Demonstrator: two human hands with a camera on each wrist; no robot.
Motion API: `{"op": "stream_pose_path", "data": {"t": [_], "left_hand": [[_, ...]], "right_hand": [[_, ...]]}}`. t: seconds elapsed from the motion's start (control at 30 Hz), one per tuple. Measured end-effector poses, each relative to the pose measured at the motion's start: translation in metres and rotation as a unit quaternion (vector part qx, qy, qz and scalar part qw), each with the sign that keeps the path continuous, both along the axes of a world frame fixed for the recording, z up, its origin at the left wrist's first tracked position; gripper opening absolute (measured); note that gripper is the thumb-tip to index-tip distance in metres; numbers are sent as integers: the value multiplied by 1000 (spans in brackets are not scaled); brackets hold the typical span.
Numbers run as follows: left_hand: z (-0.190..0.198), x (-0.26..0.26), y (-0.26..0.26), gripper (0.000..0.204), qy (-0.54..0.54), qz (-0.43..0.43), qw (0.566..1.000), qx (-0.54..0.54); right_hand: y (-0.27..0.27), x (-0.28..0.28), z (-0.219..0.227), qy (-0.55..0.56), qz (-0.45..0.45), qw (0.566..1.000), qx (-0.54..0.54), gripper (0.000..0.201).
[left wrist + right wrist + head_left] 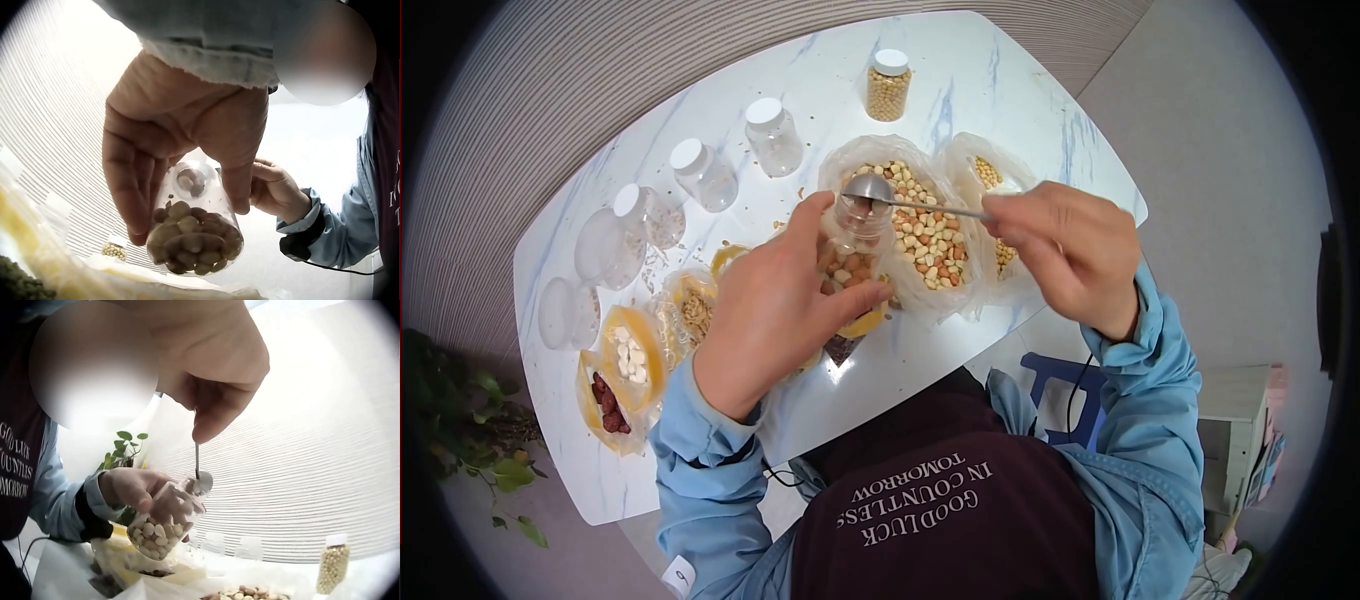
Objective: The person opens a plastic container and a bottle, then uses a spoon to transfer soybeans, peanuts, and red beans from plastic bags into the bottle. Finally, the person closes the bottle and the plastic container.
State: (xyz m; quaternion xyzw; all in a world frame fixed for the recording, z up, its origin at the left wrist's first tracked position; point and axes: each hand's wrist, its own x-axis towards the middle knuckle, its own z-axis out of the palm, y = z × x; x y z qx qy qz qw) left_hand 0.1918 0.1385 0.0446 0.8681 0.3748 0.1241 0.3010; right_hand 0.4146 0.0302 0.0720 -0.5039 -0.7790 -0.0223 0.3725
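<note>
My left hand [775, 300] grips a clear jar [195, 240] partly filled with peanuts, tilted in the right wrist view. Pinched in my right hand [1075, 250] is the handle of a metal spoon [868, 187], whose bowl is at the jar's mouth. Peanuts show at the spoon in the right wrist view. Beside the jar lies an open plastic bag of peanuts [935, 245].
A lidded jar of yellow beans [888, 88] stands at the back. Several lidded jars, one being a clear jar [773, 140], stand back left. Bags of white pieces [630, 358] and dark red pieces [608, 405] lie left; a bag of beans [987, 172] lies right.
</note>
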Motion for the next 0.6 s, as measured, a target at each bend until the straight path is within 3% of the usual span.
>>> {"op": "stream_pose_path", "data": {"t": [0.1, 0.2, 0.3, 0.4, 0.6], "left_hand": [[5, 0, -2, 76, 14, 16, 1000, 5], [2, -4, 1, 78, -24, 16, 1000, 2], [7, -6, 1, 79, -17, 34, 999, 27], [6, -9, 3, 80, -49, 40, 998, 20], [6, -10, 5, 80, -46, 39, 998, 14]], "right_hand": [[1, -1, 1, -86, 53, 990, 97, 24], [5, 5, -3, -90, -17, 992, 88, 21], [25, 19, -26, -16, -63, 998, 24, 20], [43, 32, -56, 0, -55, 998, -9, 14], [57, 38, -78, -66, -19, 997, -42, 22]]}}
